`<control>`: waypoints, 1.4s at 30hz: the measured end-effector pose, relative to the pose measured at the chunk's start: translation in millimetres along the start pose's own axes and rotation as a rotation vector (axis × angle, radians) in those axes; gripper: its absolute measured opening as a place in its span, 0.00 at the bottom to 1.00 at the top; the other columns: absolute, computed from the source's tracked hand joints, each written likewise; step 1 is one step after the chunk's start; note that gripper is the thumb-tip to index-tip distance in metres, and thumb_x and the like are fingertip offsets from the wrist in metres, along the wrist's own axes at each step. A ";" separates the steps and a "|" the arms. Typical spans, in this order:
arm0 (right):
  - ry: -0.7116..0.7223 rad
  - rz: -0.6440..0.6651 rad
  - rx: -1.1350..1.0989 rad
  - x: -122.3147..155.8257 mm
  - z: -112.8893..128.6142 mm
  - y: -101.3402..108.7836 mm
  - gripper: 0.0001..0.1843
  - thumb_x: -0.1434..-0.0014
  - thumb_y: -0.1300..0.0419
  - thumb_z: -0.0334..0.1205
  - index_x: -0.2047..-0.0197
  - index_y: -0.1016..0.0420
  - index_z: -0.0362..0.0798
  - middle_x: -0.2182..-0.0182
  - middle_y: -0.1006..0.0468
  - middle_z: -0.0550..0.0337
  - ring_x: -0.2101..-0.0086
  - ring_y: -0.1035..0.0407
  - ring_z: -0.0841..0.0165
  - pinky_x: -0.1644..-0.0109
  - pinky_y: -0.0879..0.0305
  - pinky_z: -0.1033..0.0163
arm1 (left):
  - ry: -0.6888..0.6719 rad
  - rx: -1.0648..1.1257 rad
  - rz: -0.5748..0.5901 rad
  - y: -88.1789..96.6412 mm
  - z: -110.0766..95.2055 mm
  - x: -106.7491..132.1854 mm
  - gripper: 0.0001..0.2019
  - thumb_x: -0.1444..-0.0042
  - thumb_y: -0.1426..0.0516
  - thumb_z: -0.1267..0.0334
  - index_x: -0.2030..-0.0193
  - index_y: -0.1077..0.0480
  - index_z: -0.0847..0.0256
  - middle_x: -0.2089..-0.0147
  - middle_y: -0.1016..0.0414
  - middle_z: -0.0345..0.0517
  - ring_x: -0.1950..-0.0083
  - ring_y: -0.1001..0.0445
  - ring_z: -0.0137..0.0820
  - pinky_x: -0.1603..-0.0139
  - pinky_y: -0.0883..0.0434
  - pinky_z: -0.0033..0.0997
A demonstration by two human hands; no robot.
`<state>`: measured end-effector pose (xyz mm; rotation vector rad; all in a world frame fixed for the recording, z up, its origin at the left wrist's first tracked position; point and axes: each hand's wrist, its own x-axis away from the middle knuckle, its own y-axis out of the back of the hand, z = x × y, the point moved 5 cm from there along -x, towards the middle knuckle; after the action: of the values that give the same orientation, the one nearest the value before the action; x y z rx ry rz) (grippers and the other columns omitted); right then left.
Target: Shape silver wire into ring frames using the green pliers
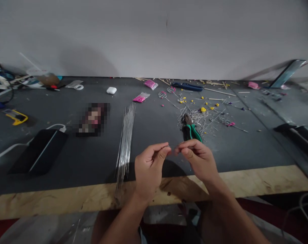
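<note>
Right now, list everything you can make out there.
Wire bundle: one, silver, centre-left
Pliers: one, green and black, centre right
Wire scraps: many, silver, beside pliers
Racket-shaped wires: two, silver and pink, back centre
Packets: two, pink, back centre
Lumps: several, yellow, around scraps
Earbud case: one, white, back left
Utility knife: one, yellow, far left
Flat block: one, black, front left
Cable: one, white, front left
Wooden sticks: many, tan, back right
Handled tool: one, black, right edge
Table: one, dark grey, beneath
Left hand: one, bare, centre
Right hand: one, bare, centre

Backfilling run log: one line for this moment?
left hand: pinching small item | right hand: pinching thin wire | green-handled pliers: on table
</note>
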<state>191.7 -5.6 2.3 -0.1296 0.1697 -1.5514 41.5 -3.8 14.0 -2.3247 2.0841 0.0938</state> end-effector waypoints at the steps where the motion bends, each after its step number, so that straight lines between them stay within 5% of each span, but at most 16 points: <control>1: 0.006 -0.026 0.008 -0.1 -0.4 2.3 0.06 0.48 0.36 0.43 0.67 0.26 0.52 0.72 0.20 0.61 0.68 0.26 0.67 0.60 0.29 0.59 | 0.005 -0.008 -0.002 0.4 0.5 -0.5 0.06 0.47 0.40 0.61 0.63 0.24 0.55 0.69 0.20 0.40 0.67 0.22 0.29 0.64 0.25 0.27; 7: 0.051 -0.087 -0.042 -3.0 -1.5 10.3 0.05 0.46 0.38 0.44 0.67 0.25 0.53 0.72 0.20 0.63 0.70 0.26 0.69 0.61 0.30 0.59 | -0.026 -0.077 0.039 0.6 1.2 -1.6 0.07 0.46 0.41 0.60 0.62 0.24 0.55 0.69 0.20 0.41 0.67 0.22 0.30 0.64 0.25 0.29; 24: 0.009 -0.125 -0.079 -7.8 -3.6 21.7 0.08 0.47 0.37 0.45 0.70 0.26 0.51 0.75 0.20 0.62 0.74 0.27 0.69 0.66 0.29 0.59 | -0.406 -0.354 0.151 5.0 -7.0 -2.9 0.09 0.46 0.42 0.68 0.61 0.24 0.52 0.64 0.19 0.40 0.62 0.22 0.32 0.58 0.26 0.33; 32: -0.003 -0.049 -0.101 -7.7 -4.8 7.7 0.05 0.47 0.36 0.42 0.69 0.25 0.51 0.72 0.19 0.63 0.72 0.26 0.71 0.63 0.29 0.60 | -0.403 -0.459 0.123 15.2 -5.6 -5.7 0.08 0.46 0.43 0.68 0.61 0.25 0.55 0.64 0.21 0.42 0.63 0.24 0.30 0.58 0.29 0.29; 42: -0.038 0.028 -0.054 -5.4 -10.3 -10.2 0.04 0.50 0.34 0.37 0.70 0.26 0.50 0.72 0.22 0.65 0.70 0.28 0.74 0.63 0.30 0.66 | -0.302 -0.362 0.162 6.1 -1.6 -3.2 0.05 0.47 0.41 0.64 0.63 0.24 0.55 0.64 0.20 0.41 0.64 0.23 0.30 0.62 0.28 0.27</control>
<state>179.7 -0.2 -5.6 -0.1985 0.1825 -1.5157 35.1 -1.3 15.9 -2.1255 2.2367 0.8330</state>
